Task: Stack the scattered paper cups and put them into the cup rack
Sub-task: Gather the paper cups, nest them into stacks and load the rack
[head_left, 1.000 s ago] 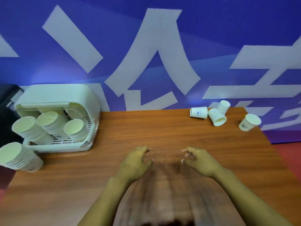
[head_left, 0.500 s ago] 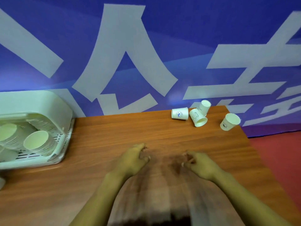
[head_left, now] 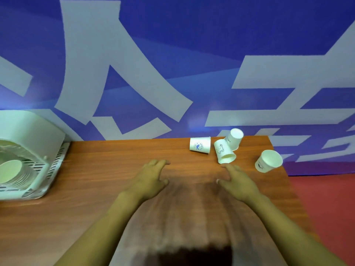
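On the table (head_left: 115,169), both empty hands, left (head_left: 151,177) and right (head_left: 238,181), lie relaxed near four cups (head_left: 224,152).

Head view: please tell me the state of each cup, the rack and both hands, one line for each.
Leftmost cup: on its side, loose.
Middle cup: tipped over, mouth toward the camera.
Back cup: tilted, behind the middle cup.
Rightmost cup: tilted, apart, near the table's right edge.
Cup rack: holds a stack of cups.
Left hand: open, empty.
Right hand: open, empty, near the middle cup.
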{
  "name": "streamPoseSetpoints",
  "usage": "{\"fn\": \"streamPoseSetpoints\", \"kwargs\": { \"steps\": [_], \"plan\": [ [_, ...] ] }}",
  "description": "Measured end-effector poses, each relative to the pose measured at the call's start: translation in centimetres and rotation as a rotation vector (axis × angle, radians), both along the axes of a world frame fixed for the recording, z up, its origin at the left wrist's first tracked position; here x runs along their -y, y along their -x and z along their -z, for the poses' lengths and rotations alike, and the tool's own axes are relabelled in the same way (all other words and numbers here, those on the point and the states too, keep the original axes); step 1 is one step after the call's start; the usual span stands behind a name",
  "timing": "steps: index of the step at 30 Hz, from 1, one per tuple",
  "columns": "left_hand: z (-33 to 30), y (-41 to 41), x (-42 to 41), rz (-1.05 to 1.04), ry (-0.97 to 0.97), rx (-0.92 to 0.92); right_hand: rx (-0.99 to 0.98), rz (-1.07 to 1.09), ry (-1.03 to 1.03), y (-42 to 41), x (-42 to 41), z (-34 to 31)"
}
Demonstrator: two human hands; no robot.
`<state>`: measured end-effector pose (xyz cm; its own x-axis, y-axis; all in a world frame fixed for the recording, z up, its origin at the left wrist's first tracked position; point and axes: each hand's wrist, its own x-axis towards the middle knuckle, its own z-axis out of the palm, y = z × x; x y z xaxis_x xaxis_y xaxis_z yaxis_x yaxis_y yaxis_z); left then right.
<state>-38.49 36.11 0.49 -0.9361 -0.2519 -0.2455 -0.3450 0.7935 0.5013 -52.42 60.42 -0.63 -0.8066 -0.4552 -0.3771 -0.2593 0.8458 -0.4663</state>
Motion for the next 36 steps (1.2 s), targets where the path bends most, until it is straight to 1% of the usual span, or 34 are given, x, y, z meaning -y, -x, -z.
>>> {"fn": "streamPoseSetpoints", "kwargs": {
  "steps": [6, 10, 14, 17, 20, 24, 26, 28, 33, 36],
  "plan": [
    [0.7, 8.2, -2.4, 0.010, 0.047, 0.004, -0.040, 0.060, -0.035, 6.3, -0.1, 1.9],
    [2.5, 12.6, -3.0, 0.010, 0.101, 0.020, -0.051, 0.124, -0.039, 9.0, 0.5, 3.7],
    [5.6, 15.8, -4.1, 0.030, 0.205, 0.094, 0.029, 0.218, -0.024, 10.3, 0.7, 5.5],
    [7.3, 18.2, -4.9, 0.031, 0.249, 0.082, 0.090, 0.255, -0.035, 11.3, 0.8, 6.5],
    [8.7, 19.7, -5.6, 0.034, 0.294, 0.084, 0.099, 0.255, -0.050, 11.9, 1.0, 7.2],
    [10.3, 20.5, -5.9, 0.064, 0.349, 0.121, 0.106, 0.268, -0.029, 12.5, 1.2, 7.8],
    [10.6, 20.4, -6.0, 0.083, 0.396, 0.112, 0.124, 0.254, -0.024, 12.7, 1.2, 7.8],
    [10.5, 20.0, -6.0, 0.077, 0.399, 0.108, 0.142, 0.245, -0.027, 12.4, 1.1, 7.6],
    [9.4, 17.4, -5.5, 0.007, 0.292, 0.165, 0.135, 0.213, -0.041, 10.6, 0.8, 6.3],
    [7.7, 14.8, -5.0, -0.072, 0.212, 0.109, 0.129, 0.175, -0.045, 9.4, 0.4, 4.7]
  ]
}}
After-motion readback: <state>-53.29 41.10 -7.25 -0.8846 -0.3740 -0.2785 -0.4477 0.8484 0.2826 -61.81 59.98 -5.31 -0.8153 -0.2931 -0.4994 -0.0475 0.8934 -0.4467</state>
